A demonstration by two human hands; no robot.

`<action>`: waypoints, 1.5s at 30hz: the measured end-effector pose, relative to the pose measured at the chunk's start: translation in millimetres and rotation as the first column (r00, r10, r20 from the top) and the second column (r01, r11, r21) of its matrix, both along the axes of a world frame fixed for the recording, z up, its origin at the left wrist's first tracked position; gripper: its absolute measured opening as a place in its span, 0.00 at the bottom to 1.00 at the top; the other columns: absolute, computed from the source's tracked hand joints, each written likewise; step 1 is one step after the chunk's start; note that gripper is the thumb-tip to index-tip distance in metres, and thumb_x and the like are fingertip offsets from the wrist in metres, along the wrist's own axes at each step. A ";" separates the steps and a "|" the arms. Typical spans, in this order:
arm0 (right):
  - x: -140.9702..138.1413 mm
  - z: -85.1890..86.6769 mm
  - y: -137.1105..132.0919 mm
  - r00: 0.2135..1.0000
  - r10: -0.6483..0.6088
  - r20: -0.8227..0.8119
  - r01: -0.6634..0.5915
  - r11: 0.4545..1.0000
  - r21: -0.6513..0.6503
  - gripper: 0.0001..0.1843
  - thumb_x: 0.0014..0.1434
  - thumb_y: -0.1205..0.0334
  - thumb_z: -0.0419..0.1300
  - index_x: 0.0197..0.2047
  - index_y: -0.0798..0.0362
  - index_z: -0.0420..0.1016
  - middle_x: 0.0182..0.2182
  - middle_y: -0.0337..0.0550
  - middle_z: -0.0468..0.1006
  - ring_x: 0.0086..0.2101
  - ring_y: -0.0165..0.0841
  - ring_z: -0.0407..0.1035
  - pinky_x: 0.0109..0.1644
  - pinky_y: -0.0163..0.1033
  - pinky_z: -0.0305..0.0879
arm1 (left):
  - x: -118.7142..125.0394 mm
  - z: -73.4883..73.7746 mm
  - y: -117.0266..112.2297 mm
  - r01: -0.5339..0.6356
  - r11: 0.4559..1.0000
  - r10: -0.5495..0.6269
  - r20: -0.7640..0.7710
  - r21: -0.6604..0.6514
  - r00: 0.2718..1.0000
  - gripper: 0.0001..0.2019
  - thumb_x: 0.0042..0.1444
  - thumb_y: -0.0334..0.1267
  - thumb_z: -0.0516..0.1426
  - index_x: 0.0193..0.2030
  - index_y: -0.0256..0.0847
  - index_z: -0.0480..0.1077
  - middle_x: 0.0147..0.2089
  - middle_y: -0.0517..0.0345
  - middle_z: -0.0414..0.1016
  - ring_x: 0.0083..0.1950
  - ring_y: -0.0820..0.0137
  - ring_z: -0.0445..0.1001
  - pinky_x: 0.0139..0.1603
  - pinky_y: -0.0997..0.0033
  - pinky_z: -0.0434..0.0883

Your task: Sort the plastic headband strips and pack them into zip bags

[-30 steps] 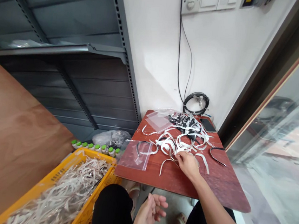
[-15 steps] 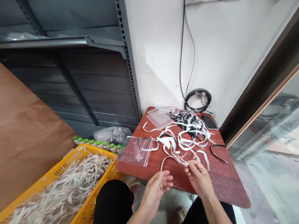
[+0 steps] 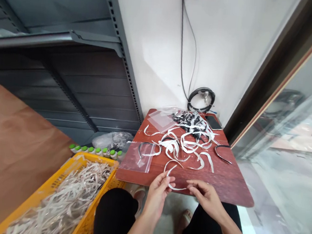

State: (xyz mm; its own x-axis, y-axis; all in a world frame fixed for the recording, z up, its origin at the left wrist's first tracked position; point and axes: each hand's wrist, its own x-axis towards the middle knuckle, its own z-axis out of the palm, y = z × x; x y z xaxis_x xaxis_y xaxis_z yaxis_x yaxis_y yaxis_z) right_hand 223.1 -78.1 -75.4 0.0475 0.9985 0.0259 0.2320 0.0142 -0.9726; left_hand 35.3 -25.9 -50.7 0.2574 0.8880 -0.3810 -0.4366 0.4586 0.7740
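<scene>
The left hand [image 3: 157, 194] pinches a white strip [image 3: 175, 188] at its fingertips, while the right hand [image 3: 206, 197] stays apart, open just beside it. Ahead on the red worktop [image 3: 234, 187] lie tangled strips [image 3: 189, 142]; a yellow crate [image 3: 91, 158] sits left of the hands.

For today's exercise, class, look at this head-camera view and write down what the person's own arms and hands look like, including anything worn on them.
Both forearms are bare, with no sleeves, gloves or cables on them. The left hand and right hand are uncovered too, and no ring, watch or marking can be seen.
</scene>
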 end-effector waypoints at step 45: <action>-35.3 35.4 23.6 0.959 -0.172 0.225 0.098 0.948 0.304 0.09 0.61 0.57 0.56 0.34 0.51 0.72 0.30 0.40 0.74 0.30 0.33 0.66 0.34 0.37 0.62 | -0.2 10.5 -19.6 -0.171 0.978 0.169 0.019 0.124 0.985 0.19 0.47 0.35 0.64 0.47 0.37 0.70 0.47 0.47 0.76 0.54 0.64 0.70 0.56 0.66 0.64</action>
State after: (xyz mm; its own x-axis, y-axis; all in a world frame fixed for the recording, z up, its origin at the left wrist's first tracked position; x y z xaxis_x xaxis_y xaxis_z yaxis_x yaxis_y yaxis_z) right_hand 187.8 -54.5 -40.0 0.1368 0.9311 0.3381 0.4823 0.2356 -0.8437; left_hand 35.1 -45.5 -40.2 0.1013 0.9595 -0.2629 -0.5068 0.2772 0.8163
